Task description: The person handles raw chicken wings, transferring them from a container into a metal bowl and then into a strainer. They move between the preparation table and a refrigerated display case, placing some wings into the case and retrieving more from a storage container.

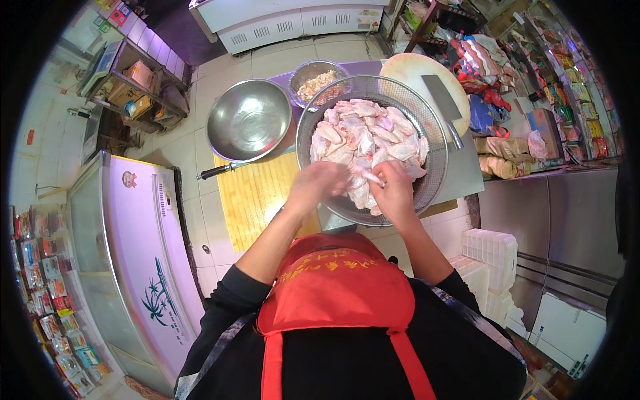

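Raw chicken wings [367,135] lie heaped in a round wire-mesh strainer [436,185], which sits in or over a metal basin. At the near side of the heap my right hand [395,187] pinches one wing between thumb and fingers. Close to its left, my left hand [327,182] is blurred, palm side hidden, against the near left of the heap; its grip cannot be made out. A metal bowl of chopped pale food [317,84] stands behind the strainer's left rim. To the left is a shiny metal wok [248,120] with a black handle.
A yellow wooden board [250,200] lies under the wok's near side. A cleaver [441,97] rests on a round cutting board [407,67] at the back right. Further out stand a white freezer [150,240], white plastic crates [490,255] and stocked shelves [570,90].
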{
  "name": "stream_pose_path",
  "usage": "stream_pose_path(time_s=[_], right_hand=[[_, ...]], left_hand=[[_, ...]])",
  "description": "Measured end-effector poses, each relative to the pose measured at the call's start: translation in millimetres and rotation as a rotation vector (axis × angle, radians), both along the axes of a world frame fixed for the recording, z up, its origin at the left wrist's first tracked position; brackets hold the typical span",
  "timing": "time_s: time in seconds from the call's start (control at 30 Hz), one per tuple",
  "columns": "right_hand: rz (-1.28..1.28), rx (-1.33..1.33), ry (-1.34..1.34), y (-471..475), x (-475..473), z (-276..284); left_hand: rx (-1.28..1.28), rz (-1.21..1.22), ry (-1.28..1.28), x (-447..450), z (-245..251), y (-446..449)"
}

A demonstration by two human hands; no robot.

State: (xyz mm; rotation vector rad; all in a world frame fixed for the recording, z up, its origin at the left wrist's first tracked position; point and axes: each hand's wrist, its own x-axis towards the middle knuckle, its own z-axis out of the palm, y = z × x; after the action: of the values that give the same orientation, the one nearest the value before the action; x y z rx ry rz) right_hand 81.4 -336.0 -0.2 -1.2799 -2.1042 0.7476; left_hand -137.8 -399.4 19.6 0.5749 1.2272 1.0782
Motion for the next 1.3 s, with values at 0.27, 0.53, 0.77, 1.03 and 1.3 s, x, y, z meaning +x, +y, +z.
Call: stream_pose_path(time_s=[0.27,0.53,0.77,1.03,1.3], right_hand=[[0.134,0.209,0.317,-10,-19,3],[-0.252,-0.336,0.502,-10,13,-34],[-0.180,-0.244,0.174,-29,13,2],[0.894,0.031,0.002,-86,-73,212],[1.081,-0.032,0.054,-108,-108,277]], left_hand=[[0.038,0.140,-0.528,7,-4,25],[0.128,0.175,-0.628,-29,-1,29],[0.095,0.319,0.583,-149,-24,64],[0.102,0.238,0.764,-179,-46,37],[0.147,0.241,0.586,-141,-44,6]])
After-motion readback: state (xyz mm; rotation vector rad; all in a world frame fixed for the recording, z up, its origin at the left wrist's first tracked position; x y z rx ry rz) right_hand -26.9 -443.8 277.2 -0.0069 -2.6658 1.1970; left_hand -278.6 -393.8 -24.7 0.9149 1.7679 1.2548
